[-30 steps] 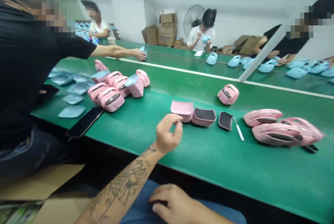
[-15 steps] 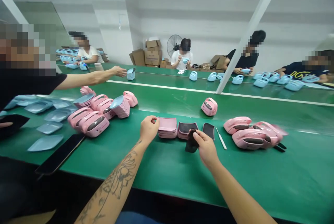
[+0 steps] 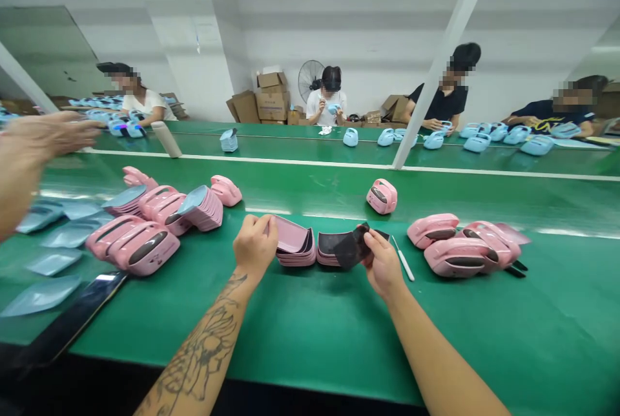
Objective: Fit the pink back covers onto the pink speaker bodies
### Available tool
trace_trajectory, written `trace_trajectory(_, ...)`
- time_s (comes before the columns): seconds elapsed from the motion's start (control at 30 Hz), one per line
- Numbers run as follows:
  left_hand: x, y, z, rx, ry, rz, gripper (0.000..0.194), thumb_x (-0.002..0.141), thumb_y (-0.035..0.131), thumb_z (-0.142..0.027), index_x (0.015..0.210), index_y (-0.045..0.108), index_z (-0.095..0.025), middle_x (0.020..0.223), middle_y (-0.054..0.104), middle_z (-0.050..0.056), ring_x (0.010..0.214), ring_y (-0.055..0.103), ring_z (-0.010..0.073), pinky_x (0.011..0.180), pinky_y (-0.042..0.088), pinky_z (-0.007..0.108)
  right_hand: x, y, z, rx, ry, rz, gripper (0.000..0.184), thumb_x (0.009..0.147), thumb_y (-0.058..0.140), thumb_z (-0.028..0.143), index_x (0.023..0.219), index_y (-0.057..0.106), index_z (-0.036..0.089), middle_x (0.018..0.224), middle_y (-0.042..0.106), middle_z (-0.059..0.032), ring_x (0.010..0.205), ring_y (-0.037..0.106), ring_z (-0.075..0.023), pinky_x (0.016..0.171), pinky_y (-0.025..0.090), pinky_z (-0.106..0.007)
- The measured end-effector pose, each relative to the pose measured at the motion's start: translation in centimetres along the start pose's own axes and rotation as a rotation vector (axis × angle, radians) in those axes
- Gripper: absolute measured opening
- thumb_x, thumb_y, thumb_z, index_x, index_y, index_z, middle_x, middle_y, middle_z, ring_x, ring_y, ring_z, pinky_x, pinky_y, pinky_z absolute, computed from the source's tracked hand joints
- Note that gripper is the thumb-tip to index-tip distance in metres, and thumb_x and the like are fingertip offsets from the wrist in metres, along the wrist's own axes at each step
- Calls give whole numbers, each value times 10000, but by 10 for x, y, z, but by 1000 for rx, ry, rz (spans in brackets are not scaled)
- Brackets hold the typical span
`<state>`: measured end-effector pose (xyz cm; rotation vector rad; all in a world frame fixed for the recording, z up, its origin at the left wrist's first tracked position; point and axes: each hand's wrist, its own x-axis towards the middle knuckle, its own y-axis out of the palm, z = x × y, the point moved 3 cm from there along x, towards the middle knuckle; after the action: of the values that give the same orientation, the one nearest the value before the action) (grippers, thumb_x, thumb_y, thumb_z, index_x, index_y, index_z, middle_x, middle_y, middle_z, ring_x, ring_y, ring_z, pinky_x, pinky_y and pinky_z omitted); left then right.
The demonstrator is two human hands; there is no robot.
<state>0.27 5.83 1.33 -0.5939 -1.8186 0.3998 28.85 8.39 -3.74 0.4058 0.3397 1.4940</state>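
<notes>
- No wording can be read anywhere in this view.
- The dark T-shirt (image 3: 542, 114) of the person at the far right of the bench carries yellow lettering across the chest, too small and blurred to read.
- The stacked cardboard boxes (image 3: 272, 106) against the far wall show dark printed marks on their sides, too small to read.
- The pink cases (image 3: 145, 248) on the near left of the green bench have small marks on their fronts, but no letters or numbers can be made out.
</notes>
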Motion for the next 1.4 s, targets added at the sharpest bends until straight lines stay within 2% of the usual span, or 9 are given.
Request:
trace_trajectory(0.17,-1,-24,-30,-414,-254,-74,230,941,564,-384,929,648,-169,859,668,59,665,601,143,652,505,272,-5,-2,8,61,3,13,397,748,835,454,1056,754,218,782,711,6,537,586,-103,422,454,-200)
trace_trajectory(0.37,-73,-20,-99,-1177,-922,676,438,908,566,-598,1092,495,-207,716,647,1,410,596,168,279,363,214,-17,1,27,168,42,154,361,772,806,434,1091,721,288,853,702,7,531,599,-109,400,455,-202)
trace_trajectory(0.47,-97,-13,-108,-1343,-1023,735,565,884,625,-557,1277,477,-179,865,704,66,505,680,210,320,479,262,-18,3,30,105,-49,167,477,807,787,360,1268,669,352,862,674,34,535,583,-94,410,451,-193)
trace_trajectory(0.67,-110,9,-84,-1516,-921,604,587,936,589,-560,1346,497,-150,983,705,109,624,697,204,402,553,288,-28,9,19,-410,-345,31,369,837,747,281,1206,758,283,973,763,-25,819,691,-164,738,582,-291)
trace_trajectory(0.83,-119,11,-78,-1507,-859,528,542,972,510,-611,1311,493,-189,929,682,65,605,661,169,403,511,245,-46,22,10,-742,-462,42,219,859,710,304,1039,816,239,934,797,-54,753,703,-195,704,581,-329)
trace_trajectory(1.0,-119,7,-81,-1436,-832,497,554,969,515,-620,1311,517,-185,927,669,64,642,648,155,452,513,231,-57,24,-1,-677,-484,-84,284,863,733,310,1125,782,212,958,811,-78,776,741,-208,686,599,-318)
trace_trajectory(1.13,-119,6,-81,-1470,-831,520,550,951,556,-571,1340,528,-184,992,670,79,696,657,165,494,532,243,-59,25,-9,-576,-418,23,395,899,704,311,1285,713,231,1080,803,-90,652,691,-168,584,581,-314)
trace_trajectory(1.3,-117,4,-78,-1378,-785,480,480,887,682,-500,1239,567,-194,970,660,51,656,622,133,476,504,219,-54,26,-11,-421,-180,148,486,917,689,375,1375,650,214,584,681,37,401,543,-128,423,487,-284)
trace_trajectory(1.4,-115,5,-77,-1321,-764,450,471,855,737,-473,1194,580,-187,944,659,43,611,596,113,452,490,208,-53,26,-13,-471,-156,188,481,940,657,397,1387,641,219,624,699,22,395,542,-135,398,468,-292)
